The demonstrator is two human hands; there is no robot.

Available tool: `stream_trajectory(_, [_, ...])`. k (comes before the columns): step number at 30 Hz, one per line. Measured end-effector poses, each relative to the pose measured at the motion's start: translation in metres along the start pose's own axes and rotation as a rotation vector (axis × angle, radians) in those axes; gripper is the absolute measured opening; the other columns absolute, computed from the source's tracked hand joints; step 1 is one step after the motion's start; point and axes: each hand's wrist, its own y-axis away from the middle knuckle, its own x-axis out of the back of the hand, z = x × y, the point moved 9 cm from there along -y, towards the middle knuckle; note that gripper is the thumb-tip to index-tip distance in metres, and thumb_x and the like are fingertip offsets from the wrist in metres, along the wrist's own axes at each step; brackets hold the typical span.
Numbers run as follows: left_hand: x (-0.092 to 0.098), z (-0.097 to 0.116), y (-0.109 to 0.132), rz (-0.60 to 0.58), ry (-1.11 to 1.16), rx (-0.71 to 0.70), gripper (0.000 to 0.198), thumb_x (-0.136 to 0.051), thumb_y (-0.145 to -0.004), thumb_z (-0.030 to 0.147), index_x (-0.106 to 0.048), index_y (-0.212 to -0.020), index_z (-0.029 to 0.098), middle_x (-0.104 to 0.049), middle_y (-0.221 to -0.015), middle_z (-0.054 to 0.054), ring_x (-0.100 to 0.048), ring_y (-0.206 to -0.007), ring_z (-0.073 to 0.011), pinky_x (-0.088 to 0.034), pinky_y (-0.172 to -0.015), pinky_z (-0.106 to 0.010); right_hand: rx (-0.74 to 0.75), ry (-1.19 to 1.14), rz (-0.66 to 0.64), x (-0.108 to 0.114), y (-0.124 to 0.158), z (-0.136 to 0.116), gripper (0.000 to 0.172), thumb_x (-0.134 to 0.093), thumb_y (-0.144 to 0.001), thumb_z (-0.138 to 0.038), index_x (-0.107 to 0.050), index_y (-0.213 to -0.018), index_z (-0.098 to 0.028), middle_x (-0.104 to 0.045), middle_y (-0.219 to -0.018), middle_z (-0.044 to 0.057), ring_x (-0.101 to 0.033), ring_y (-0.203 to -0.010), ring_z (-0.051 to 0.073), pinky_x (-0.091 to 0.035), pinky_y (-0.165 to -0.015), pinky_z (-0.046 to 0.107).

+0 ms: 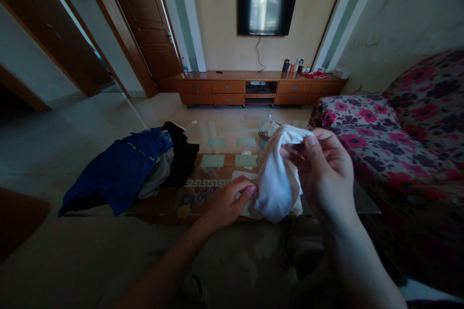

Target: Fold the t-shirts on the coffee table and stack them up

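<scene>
A piece of soft white cloth (277, 188), bunched at the top, hangs above the near side of the glass coffee table (213, 145). Its exact kind cannot be made out. My right hand (329, 169) pinches its upper edge between thumb and fingers. At its lower left side, my left hand (234, 198) is closed, thumb against the curled fingers, gripping the cloth's edge. On the left part of the table lies a pile of clothes: a blue garment (119, 166) with printed lettering, a grey one (157, 174) and a black one (184, 157).
To the right stands a sofa (366, 116) with a floral cover. Beyond the table, a long wooden TV cabinet (226, 89) carries several bottles (293, 65). A television (267, 11) hangs above it. A wooden door (145, 19) is at the back left.
</scene>
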Motion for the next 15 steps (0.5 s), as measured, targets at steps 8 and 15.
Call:
stream_trajectory(8, [-0.011,0.022,0.016,0.203,-0.165,-0.061,0.062,-0.090,-0.067,0.046,-0.061,-0.118,0.026,-0.057,-0.129,-0.012,-0.059,-0.116,-0.0319,-0.051,-0.094,-0.046,0.008,0.078,-0.026,-0.016,0.022,-0.006,0.024,-0.064,-0.099,-0.051,-0.056,-0.107,-0.031,-0.072,-0.101,0.005,-0.073,-0.097,0.025,-0.062,-0.083,0.043])
stream_trajectory(15, [0.041,0.021,0.001,0.366,0.052,0.074,0.015,-0.054,-0.092,0.018,-0.068,-0.096,0.021,-0.064,-0.096,-0.005,-0.063,-0.094,-0.0213,-0.051,-0.086,-0.036,0.105,0.151,0.045,0.015,0.002,-0.022,0.030,-0.072,-0.093,-0.052,-0.058,-0.106,-0.028,-0.070,-0.090,-0.001,-0.072,-0.081,0.019,-0.060,-0.076,0.036])
